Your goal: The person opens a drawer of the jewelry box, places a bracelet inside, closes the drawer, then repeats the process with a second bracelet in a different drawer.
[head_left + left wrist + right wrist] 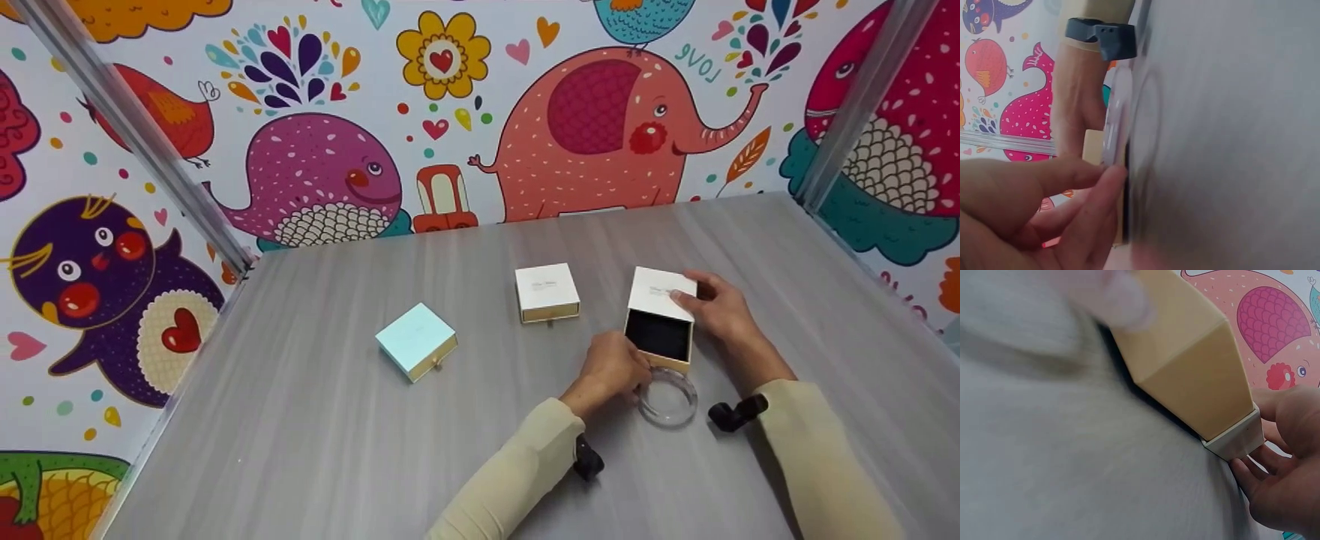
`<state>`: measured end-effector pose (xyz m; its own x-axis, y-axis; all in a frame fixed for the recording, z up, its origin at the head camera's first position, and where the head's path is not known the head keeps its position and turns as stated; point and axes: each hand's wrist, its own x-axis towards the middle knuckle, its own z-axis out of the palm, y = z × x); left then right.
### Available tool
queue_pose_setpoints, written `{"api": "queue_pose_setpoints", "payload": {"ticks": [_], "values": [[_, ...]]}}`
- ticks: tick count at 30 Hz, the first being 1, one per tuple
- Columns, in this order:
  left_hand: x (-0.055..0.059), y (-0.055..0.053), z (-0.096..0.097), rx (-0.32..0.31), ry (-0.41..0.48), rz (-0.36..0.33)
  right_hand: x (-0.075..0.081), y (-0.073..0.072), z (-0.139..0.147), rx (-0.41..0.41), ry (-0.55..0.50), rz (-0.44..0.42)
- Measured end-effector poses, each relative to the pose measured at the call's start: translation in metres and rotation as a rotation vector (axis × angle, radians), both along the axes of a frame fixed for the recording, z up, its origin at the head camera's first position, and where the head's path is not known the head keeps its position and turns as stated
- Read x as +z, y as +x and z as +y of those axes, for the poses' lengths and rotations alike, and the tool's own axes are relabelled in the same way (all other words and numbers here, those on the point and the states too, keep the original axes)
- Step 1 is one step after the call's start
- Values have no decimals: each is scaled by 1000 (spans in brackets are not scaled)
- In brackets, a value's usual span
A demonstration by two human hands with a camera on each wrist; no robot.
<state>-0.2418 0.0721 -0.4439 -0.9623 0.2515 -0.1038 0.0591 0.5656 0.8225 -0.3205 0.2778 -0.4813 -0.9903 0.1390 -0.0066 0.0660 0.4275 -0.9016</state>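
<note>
My left hand (611,366) pinches a clear bangle (667,424) between thumb and fingertip. In the left wrist view the bangle (1116,121) is seen edge-on, just off the table. It is beside the front of a white jewellery box (651,289) whose gold drawer (664,363) is pulled out, showing a black lining (660,335). My right hand (724,307) grips the box's white sleeve, thumb on top and fingers at the far side. In the right wrist view the gold drawer (1202,382) sticks out of the sleeve (1237,439).
A second white box (546,289) stands closed to the left of the one I hold. Farther left is a closed light-blue box (416,334), set at an angle. The grey table (300,420) meets a cartoon-printed wall (450,142) at its back edge.
</note>
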Motion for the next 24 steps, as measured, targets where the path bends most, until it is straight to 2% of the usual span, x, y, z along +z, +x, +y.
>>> {"api": "queue_pose_setpoints", "payload": {"ticks": [12,19,24], "values": [[14,-9,0,25,-12,-16,-1,-1,1,1,-26,29],[22,-14,7,59,-68,-4,0,-1,3,6,1,-16],[25,-21,11,62,-88,18,0,-1,3,0,-4,-22]]}}
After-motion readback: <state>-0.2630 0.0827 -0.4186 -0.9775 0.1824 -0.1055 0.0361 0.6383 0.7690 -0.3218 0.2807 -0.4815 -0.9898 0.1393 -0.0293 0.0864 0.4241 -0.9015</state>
